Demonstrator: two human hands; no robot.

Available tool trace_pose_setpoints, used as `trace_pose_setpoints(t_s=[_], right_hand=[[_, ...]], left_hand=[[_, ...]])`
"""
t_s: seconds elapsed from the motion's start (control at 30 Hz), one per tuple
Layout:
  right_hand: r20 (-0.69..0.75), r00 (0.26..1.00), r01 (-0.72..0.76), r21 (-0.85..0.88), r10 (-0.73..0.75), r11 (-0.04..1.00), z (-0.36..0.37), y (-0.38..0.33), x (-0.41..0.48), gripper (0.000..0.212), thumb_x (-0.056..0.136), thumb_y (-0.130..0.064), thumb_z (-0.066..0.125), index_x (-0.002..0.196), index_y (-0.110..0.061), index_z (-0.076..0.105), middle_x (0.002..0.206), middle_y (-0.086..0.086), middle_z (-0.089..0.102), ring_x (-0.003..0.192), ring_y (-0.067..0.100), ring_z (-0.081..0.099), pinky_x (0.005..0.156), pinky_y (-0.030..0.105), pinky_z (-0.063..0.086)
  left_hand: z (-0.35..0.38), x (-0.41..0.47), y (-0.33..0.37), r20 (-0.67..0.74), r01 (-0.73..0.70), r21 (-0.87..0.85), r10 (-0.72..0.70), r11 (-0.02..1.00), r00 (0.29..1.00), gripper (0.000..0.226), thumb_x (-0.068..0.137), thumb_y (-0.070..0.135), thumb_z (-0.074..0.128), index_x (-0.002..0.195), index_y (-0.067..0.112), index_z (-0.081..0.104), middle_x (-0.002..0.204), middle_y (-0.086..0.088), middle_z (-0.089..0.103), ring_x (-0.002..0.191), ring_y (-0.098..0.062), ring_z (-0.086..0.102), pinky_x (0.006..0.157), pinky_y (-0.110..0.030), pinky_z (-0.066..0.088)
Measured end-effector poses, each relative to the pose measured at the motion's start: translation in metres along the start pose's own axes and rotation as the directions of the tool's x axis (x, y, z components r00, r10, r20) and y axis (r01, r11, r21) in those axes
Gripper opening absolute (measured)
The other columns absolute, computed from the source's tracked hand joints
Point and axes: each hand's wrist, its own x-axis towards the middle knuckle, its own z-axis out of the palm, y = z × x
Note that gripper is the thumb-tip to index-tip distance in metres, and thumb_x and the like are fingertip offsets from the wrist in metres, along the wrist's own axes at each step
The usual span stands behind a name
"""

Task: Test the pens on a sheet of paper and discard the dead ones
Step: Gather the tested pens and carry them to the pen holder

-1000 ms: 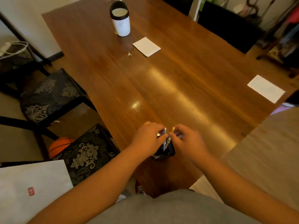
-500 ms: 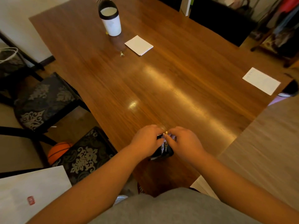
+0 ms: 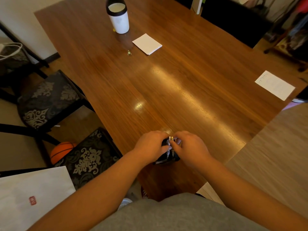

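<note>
No text is legible: the red stamp on the white paper (lower left) is blurred.

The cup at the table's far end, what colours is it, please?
The cup is white with a black rim; head view.

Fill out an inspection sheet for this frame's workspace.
Surface: wooden table, glossy, with glare patches.
Job's things: pens in dark pen holder at near edge; blank sheet far; scribbled sheet right.
Clutter: white cup; small object near it.
Hands: left hand grips pen holder; right hand pinches pens.
Cables: white cord, far left.
Surroundings: patterned chairs, basketball, white bag, all left.
</note>
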Motion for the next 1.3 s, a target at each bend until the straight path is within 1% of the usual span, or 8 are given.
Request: trace_pose_setpoints(t_s=[0.17,0.3,0.37,0.47,0.63,0.93,1.2,1.3], right_hand=[[-0.018,1.0,0.001,0.032,-0.001,0.999,0.0,0.005,-0.001,0.027,0.096,-0.045,0.051,0.114,-0.027,0.06,0.095,-0.011,0.06,0.077,0.007,0.055,0.066,0.028,0.048],[-0.005,1.0,0.001,0.05,-0.001,0.999,0.001,0.01,-0.006,0.026,0.096,-0.046,0.051,0.115,-0.03,0.058,0.094,-0.014,0.058,0.075,0.002,0.054,0.067,0.03,0.051],[0.01,1.0,-0.003,0.056,0.003,0.998,0.002,0.01,-0.007,0.027,0.096,-0.046,0.051,0.117,-0.03,0.057,0.095,-0.014,0.057,0.077,0.003,0.055,0.069,0.031,0.052],[0.016,1.0,-0.007,0.063,0.006,0.998,0.003,0.009,-0.006,0.028,0.096,-0.046,0.052,0.117,-0.03,0.057,0.095,-0.014,0.057,0.077,0.004,0.056,0.069,0.032,0.053],[0.029,1.0,-0.001,0.057,-0.001,0.998,0.001,0.008,-0.003,0.027,0.095,-0.046,0.053,0.115,-0.029,0.058,0.096,-0.012,0.058,0.076,0.006,0.056,0.068,0.034,0.052],[0.04,0.999,0.013,0.04,-0.015,0.999,0.001,0.01,-0.001,0.03,0.094,-0.049,0.054,0.117,-0.03,0.058,0.097,-0.013,0.058,0.077,0.003,0.057,0.069,0.033,0.053],[0.013,0.997,0.074,-0.043,-0.073,0.996,0.005,0.005,0.002,0.038,0.09,-0.059,0.053,0.116,-0.031,0.056,0.092,-0.014,0.053,0.074,0.005,0.055,0.062,0.029,0.052],[0.006,0.996,0.084,-0.032,-0.084,0.996,0.004,0.001,0.005,0.029,0.092,-0.05,0.056,0.11,-0.028,0.059,0.088,-0.012,0.053,0.072,0.008,0.054,0.06,0.032,0.051]], left_hand=[[-0.005,-0.012,-0.01,-0.154,0.004,-0.196,-0.035,0.981,0.987,0.052,0.09,0.053,0.057,0.134,0.027,0.051,0.128,0.009,0.055,0.113,-0.009,0.052,0.088,-0.028,0.044],[-0.005,-0.037,-0.025,-0.375,0.042,-0.354,-0.183,0.934,0.909,0.015,0.092,0.043,0.055,0.1,0.031,0.059,0.097,0.015,0.058,0.088,0.002,0.055,0.073,-0.023,0.047],[0.003,-0.049,-0.032,-0.347,0.1,-0.383,-0.243,0.918,0.906,0.009,0.092,0.038,0.059,0.087,0.03,0.058,0.086,0.014,0.057,0.079,0.0,0.055,0.068,-0.026,0.048],[0.016,-0.06,-0.036,-0.3,0.129,-0.431,-0.276,0.893,0.913,0.006,0.09,0.038,0.063,0.088,0.032,0.062,0.085,0.014,0.06,0.077,-0.001,0.056,0.069,-0.031,0.053],[0.021,-0.058,-0.03,-0.315,0.113,-0.515,-0.31,0.85,0.897,0.014,0.084,0.048,0.065,0.089,0.035,0.062,0.083,0.015,0.061,0.078,0.0,0.058,0.066,-0.023,0.051],[0.015,-0.055,-0.017,-0.32,0.224,-0.427,-0.377,0.876,0.869,0.015,0.089,0.037,0.065,0.078,0.027,0.062,0.067,0.012,0.057,0.063,-0.002,0.055,0.054,-0.024,0.046],[0.016,-0.076,-0.011,-0.365,0.144,-0.227,-0.221,0.963,0.904,0.019,0.09,0.042,0.061,0.082,0.025,0.064,0.075,0.011,0.057,0.067,-0.005,0.054,0.059,-0.03,0.049],[0.016,-0.078,-0.007,-0.38,0.105,-0.134,-0.149,0.985,0.913,0.02,0.088,0.039,0.06,0.075,0.024,0.058,0.07,0.01,0.053,0.063,-0.008,0.051,0.055,-0.032,0.047]])
